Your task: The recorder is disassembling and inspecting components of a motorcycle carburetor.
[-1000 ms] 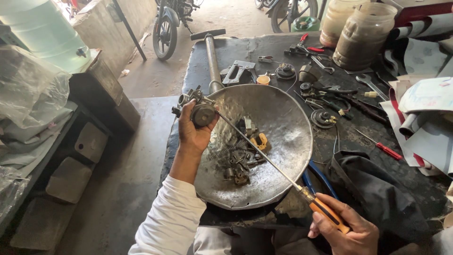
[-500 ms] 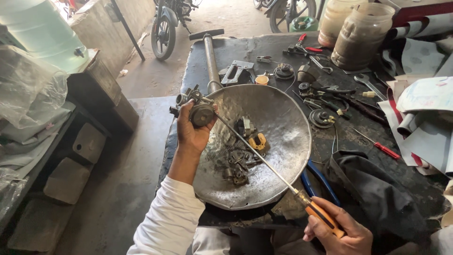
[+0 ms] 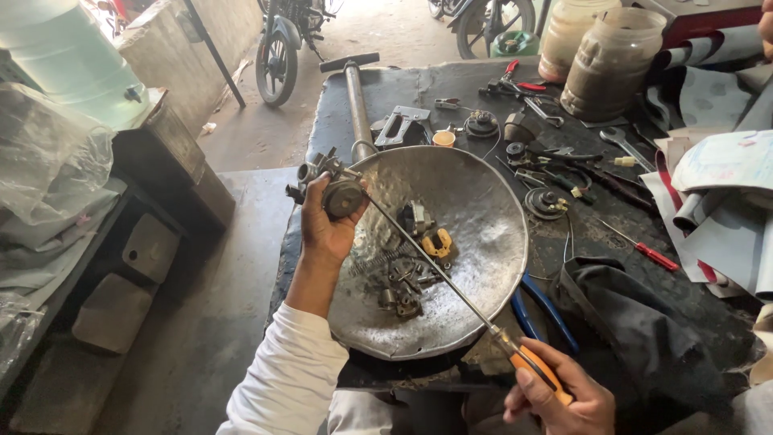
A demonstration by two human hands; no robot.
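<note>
The left arm, in a white sleeve, stretches forward and up, wrist bent back, left hand (image 3: 326, 221) raised with its fingers (image 3: 310, 189) curled closed in a grip. The right hand (image 3: 555, 399) sits low and close to the body, knuckles up, wrapped tight in a fist-like hold.

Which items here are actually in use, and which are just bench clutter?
In use:
- left hand gripping a small metal engine part
- right hand holding a long orange-handled screwdriver, tip at the part
- metal bowl of loose small parts

Lying about:
- red screwdriver
- blue-handled pliers
- spanner
- two plastic jars
- dark cloth
</note>
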